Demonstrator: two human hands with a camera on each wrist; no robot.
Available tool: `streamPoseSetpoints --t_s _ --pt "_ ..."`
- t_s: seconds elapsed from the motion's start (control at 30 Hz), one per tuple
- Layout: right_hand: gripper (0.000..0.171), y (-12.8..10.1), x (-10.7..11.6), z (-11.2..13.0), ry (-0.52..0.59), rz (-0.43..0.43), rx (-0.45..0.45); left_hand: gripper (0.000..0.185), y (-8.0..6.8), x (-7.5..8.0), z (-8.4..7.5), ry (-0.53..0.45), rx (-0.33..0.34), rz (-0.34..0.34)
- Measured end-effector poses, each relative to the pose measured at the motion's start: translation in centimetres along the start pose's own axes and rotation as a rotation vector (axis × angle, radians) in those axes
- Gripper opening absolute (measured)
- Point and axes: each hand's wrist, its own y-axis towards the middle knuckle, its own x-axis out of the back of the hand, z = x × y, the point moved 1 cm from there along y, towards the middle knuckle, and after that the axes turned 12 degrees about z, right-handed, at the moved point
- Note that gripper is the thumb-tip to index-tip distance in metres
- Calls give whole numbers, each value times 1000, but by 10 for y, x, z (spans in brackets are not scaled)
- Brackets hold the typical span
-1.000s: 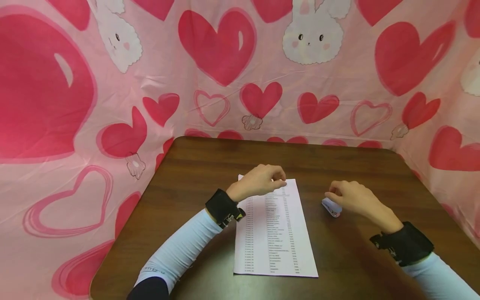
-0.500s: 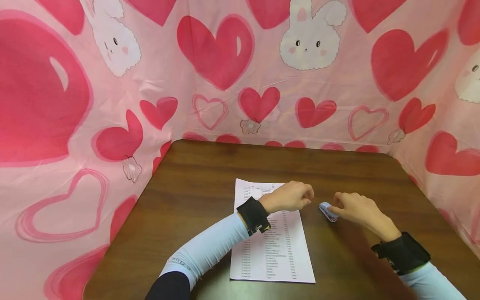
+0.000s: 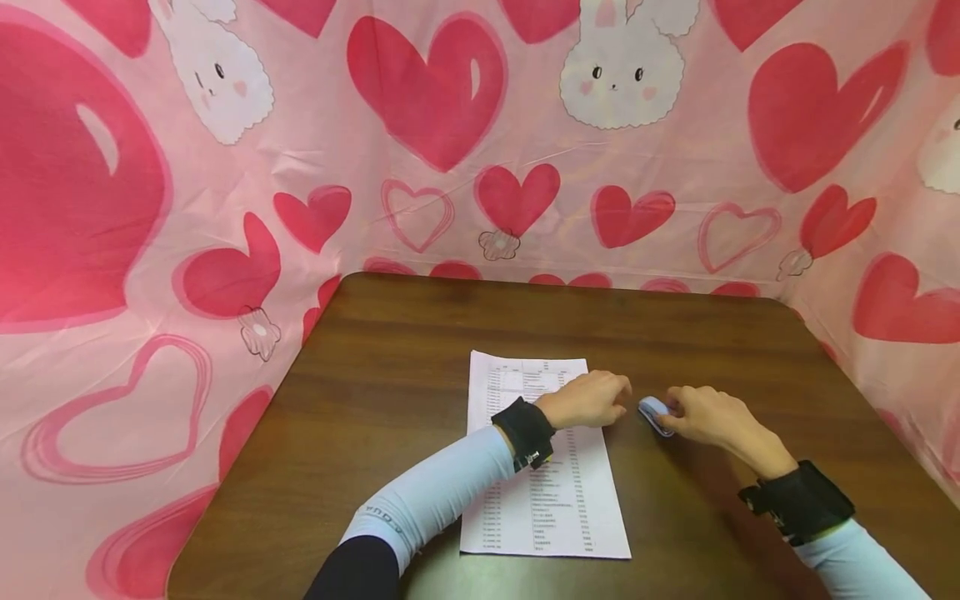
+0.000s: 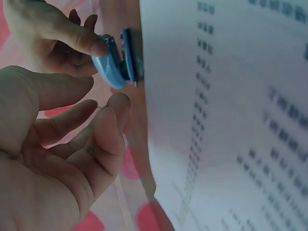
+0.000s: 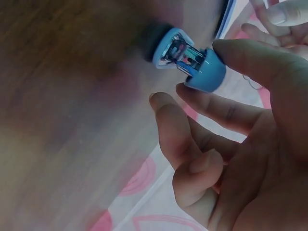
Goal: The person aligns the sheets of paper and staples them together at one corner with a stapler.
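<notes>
The right hand (image 3: 708,417) pinches a small blue stapler (image 3: 654,414) between thumb and forefinger, its other fingers (image 5: 183,130) loosely curled beneath. The stapler sits low over the dark wooden bench (image 3: 420,333), just off the right edge of a printed sheet (image 3: 543,500), with its metal mouth pointing toward 9 o'clock at the paper. The left hand (image 3: 588,400) rests on the sheet's right edge, at 9 o'clock from the stapler and very near it, holding nothing; its fingers (image 4: 103,125) are relaxed and slightly bent, close together. A pink cloth (image 3: 225,167) printed with hearts and rabbits hangs behind the bench from 9 to 3 o'clock.
</notes>
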Motion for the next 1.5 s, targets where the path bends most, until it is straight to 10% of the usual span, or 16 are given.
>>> streamPoseSetpoints --t_s 1.0,1.5 --pt "14 -3 36 46 69 -44 180 24 -14 26 19 -112 -122 -54" --pt "20 51 63 118 37 -49 354 25 -81 59 86 -154 -66 -148"
